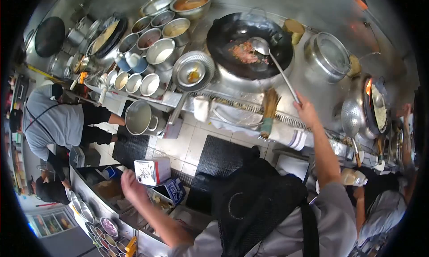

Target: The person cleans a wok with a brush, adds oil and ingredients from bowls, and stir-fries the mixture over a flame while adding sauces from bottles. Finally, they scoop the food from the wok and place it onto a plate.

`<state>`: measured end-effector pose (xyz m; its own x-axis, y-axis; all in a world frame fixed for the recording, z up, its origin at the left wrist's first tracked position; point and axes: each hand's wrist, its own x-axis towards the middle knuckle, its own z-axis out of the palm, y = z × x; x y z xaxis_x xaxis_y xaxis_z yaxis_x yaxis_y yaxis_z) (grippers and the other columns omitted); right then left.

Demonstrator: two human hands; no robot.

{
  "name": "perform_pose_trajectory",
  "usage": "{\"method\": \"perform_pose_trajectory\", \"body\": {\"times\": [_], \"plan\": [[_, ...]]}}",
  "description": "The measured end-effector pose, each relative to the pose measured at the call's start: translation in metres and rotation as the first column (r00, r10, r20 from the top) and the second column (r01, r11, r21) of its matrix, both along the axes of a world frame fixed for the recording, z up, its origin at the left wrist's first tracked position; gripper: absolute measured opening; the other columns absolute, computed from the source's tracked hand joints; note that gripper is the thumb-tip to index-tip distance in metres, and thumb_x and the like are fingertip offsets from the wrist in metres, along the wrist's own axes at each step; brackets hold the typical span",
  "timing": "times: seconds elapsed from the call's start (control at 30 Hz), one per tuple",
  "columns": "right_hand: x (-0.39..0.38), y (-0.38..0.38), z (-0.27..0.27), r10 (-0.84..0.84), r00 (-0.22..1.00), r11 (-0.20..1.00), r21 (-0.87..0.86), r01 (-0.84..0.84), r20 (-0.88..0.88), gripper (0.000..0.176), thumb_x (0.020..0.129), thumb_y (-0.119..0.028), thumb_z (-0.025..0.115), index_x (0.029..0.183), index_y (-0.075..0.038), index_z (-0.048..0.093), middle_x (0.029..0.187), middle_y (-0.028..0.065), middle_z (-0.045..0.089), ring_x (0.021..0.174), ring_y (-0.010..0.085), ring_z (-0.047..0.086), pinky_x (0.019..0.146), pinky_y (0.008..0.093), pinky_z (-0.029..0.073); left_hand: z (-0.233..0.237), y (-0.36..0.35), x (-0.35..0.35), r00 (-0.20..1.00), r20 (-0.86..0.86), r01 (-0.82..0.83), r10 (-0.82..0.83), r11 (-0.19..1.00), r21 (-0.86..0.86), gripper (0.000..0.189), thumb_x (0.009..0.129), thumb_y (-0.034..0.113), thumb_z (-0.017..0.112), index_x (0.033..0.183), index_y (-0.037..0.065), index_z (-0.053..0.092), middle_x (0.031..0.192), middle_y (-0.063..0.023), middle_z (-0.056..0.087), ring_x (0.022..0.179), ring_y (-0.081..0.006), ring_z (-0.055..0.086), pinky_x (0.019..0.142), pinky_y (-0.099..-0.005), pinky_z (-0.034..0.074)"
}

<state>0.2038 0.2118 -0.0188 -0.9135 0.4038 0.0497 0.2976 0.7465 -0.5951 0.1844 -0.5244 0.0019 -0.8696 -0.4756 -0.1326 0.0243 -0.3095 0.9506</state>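
My right hand (305, 110) is wrapped round the end of a long-handled ladle (282, 73). The ladle's bowl rests in a large black wok (221, 38), beside chopped pinkish food (245, 52) lying on the wok's bottom. Out to the left, my left hand (132, 185) is above a counter, near a white and red tin (152, 171). It is blurred, its fingers cannot be made out, and no held thing shows. Below the wok, close to my right forearm, a bamboo wok brush (269, 113) stands by a folded white cloth (289, 135).
Metal bowls and pots (161, 51) crowd the range left of the wok. A strainer with a bowl (193, 72) sits beside it. A lidded pot (328, 56) and flaming second wok (377, 106) are right. One person (58, 118) bends at left; another (380, 203) works at right.
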Motion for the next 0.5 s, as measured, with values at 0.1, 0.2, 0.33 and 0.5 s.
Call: {"method": "perform_pose_trajectory", "body": {"times": [0.1, 0.2, 0.33, 0.5], "plan": [[-0.013, 0.007, 0.002, -0.07, 0.997, 0.992, -0.1, 0.072, 0.018, 0.054, 0.096, -0.026, 0.059, 0.147, -0.016, 0.043, 0.102, 0.0312, 0.066, 0.093, 0.0458, 0.066, 0.084, 0.0483, 0.052, -0.027, 0.216, -0.13, 0.923, 0.074, 0.378, -0.379, 0.926, 0.021, 0.027, 0.098, 0.008, 0.053, 0.123, 0.002, 0.061, 0.108, -0.0084, 0.068, 0.088, -0.0126, 0.058, 0.077, -0.0267, 0.045], [-0.043, 0.011, 0.015, -0.11, 0.985, 0.991, -0.057, 0.119, 0.132, 0.054, 0.096, -0.023, 0.057, 0.148, -0.018, 0.042, 0.102, 0.0312, 0.066, 0.095, 0.0486, 0.064, 0.086, 0.0521, 0.051, -0.016, 0.39, -0.224, 0.774, -0.024, 0.631, -0.632, 0.768, 0.108, 0.023, 0.094, 0.013, 0.065, 0.115, 0.003, 0.063, 0.101, -0.0053, 0.066, 0.086, -0.0127, 0.06, 0.071, -0.0249, 0.045], [-0.073, 0.02, 0.012, 0.056, 0.986, 0.997, -0.056, -0.048, 0.154, 0.057, 0.096, -0.02, 0.055, 0.15, -0.022, 0.038, 0.096, 0.03, 0.067, 0.096, 0.048, 0.063, 0.088, 0.0535, 0.05, -0.016, 0.51, -0.287, 0.744, 0.16, 0.664, -0.649, 0.745, -0.065, 0.046, 0.092, 0.014, 0.066, 0.133, -0.001, 0.053, 0.105, -0.0076, 0.066, 0.088, -0.0127, 0.061, 0.078, -0.0256, 0.047], [-0.012, 0.037, 0.045, 0.169, 0.915, 0.963, 0.138, -0.233, 0.365, 0.061, 0.094, -0.017, 0.057, 0.15, -0.032, 0.038, 0.099, 0.0239, 0.068, 0.087, 0.0454, 0.066, 0.085, 0.0504, 0.053, -0.047, 0.445, -0.289, 0.878, -0.035, 0.336, -0.477, 0.666, -0.666, 0.043, 0.091, 0.006, 0.062, 0.132, -0.001, 0.052, 0.121, -0.0154, 0.062, 0.111, -0.0252, 0.059, 0.097, -0.0373, 0.045]]}}
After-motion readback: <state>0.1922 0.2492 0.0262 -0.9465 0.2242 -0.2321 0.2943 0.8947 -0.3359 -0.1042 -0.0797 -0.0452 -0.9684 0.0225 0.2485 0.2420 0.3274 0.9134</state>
